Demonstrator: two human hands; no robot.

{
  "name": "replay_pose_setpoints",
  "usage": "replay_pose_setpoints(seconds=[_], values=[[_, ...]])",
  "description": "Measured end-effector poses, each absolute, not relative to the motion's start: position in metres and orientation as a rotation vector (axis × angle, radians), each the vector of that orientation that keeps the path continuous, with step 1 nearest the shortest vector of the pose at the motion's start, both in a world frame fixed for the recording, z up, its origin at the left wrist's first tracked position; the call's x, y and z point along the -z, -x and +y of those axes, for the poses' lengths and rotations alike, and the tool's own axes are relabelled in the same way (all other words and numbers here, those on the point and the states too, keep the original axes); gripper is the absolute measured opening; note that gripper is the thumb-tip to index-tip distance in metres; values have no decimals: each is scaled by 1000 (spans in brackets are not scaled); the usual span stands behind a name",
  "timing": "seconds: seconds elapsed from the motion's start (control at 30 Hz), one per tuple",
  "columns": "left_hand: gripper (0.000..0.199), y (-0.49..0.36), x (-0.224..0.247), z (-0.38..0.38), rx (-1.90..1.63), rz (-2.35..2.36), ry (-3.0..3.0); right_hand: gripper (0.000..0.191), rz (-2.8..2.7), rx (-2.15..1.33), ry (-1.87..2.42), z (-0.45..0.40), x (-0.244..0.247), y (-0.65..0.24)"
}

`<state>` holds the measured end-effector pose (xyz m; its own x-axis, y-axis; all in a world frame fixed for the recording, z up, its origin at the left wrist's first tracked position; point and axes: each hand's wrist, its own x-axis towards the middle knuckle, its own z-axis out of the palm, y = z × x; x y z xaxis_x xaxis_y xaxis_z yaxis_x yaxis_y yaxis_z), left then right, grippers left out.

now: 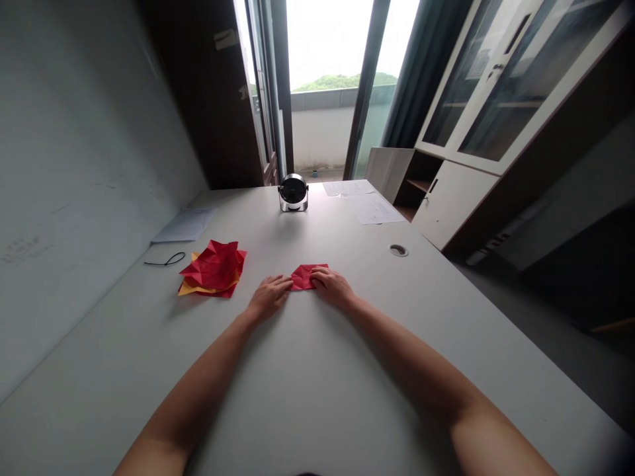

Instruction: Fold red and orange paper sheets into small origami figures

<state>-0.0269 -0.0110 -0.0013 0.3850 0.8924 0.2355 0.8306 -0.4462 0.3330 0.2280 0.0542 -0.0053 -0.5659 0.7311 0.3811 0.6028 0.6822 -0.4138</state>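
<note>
A small sheet of red origami paper [301, 277], folded into a flat shape with a slanted upper left corner, lies on the white table. My left hand [270, 294] rests at its left edge, the curled fingers holding the paper there. From the other side, my right hand [333, 286] covers the lower right part, fingertips bent down and pressed onto the paper. The fingers hide some of the folds. Off to the left sits a stack of creased red and orange origami papers [213, 268], apart from both hands.
A black cord loop [166, 260] and pale papers [183, 225] lie by the left wall. A round black and silver device [293, 192] stands at the back. Printed sheets [374, 208] and a cable hole [398, 250] are at right, with a glass-door cabinet [483, 86] beyond.
</note>
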Motion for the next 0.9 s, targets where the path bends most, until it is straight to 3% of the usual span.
replay_pose_setpoints(seconds=[0.17,0.33,0.6,0.9], values=[[53,26,-1,-14,-370,1514,-2528,32,-2387,-181,1018,50,4,-227],[51,27,-5,-14,-318,1395,-2536,40,-2562,-183,845,44,2,-222],[35,24,2,-10,-666,1489,-2401,47,-2584,-227,1223,52,9,-225],[26,27,1,-8,-879,1468,-2354,43,-2667,-269,955,46,2,-224]])
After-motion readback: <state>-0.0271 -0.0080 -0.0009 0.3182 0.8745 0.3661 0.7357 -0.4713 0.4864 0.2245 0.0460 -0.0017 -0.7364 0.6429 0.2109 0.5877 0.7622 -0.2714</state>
